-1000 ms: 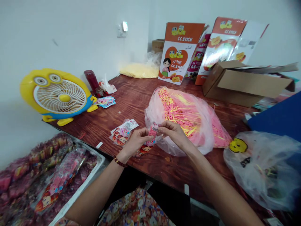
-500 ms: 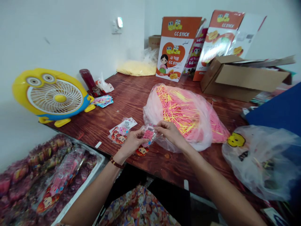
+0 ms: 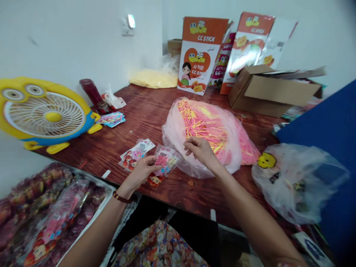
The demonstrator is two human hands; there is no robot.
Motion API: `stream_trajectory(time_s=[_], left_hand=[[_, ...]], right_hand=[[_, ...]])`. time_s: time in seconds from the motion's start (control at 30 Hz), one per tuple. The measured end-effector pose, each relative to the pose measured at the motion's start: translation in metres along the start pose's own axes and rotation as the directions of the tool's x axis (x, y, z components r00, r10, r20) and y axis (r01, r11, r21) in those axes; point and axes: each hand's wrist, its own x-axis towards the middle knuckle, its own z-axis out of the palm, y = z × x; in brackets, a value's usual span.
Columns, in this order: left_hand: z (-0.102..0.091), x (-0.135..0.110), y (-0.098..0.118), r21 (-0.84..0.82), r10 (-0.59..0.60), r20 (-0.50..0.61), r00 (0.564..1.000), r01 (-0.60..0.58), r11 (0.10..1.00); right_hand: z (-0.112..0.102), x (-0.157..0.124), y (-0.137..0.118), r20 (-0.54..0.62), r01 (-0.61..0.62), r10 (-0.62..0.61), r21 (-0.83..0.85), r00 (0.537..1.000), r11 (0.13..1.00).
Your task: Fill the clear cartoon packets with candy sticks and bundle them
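Note:
My left hand [image 3: 143, 170] grips a small clear printed packet [image 3: 164, 163] with pink and yellow sticks inside, held just above the wooden table [image 3: 144, 111]. My right hand [image 3: 198, 148] hovers to the packet's right, fingers pinched together, over the near edge of a big clear bag of pink and yellow sticks [image 3: 211, 129]. What the right fingers pinch, if anything, is too small to see. A few empty printed packets [image 3: 133, 152] lie flat on the table beside my left hand.
A yellow cartoon fan [image 3: 44, 115] stands at the left. A tray of filled packets [image 3: 47, 215] sits low left. Printed "CC STICK" cartons [image 3: 201, 52] and an open cardboard box [image 3: 269, 91] stand at the back. A crumpled plastic bag [image 3: 297, 181] lies right.
My right hand has let go of the packet's top and drawn right toward the stick bag. The left hand now holds the packet alone, lower and tilted. The view has shifted right.

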Motion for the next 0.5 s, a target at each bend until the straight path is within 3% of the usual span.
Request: stream_trajectory(time_s=[0.1, 0.17, 0.23, 0.5], left_hand=[[-0.002, 0.000, 0.000, -0.003, 0.011, -0.006, 1.000, -0.011, 1.000], [0.001, 0.000, -0.001, -0.018, 0.014, 0.015, 1.000, -0.013, 1.000], [0.007, 0.001, -0.004, -0.034, 0.020, 0.044, 0.999, -0.018, 0.999], [0.018, 0.002, -0.009, -0.017, 0.047, 0.105, 0.993, -0.046, 0.999]], right_hand=[[-0.044, 0.011, 0.024, -0.131, -0.071, 0.027, -0.342, 0.991, 0.937], [-0.067, 0.017, 0.040, -0.134, -0.167, 0.105, -0.642, 0.985, 0.748], [-0.078, 0.022, 0.051, -0.134, -0.196, 0.144, -0.739, 0.980, 0.644], [-0.049, 0.041, 0.061, -0.129, -0.218, 0.216, -0.859, 0.968, 0.464]])
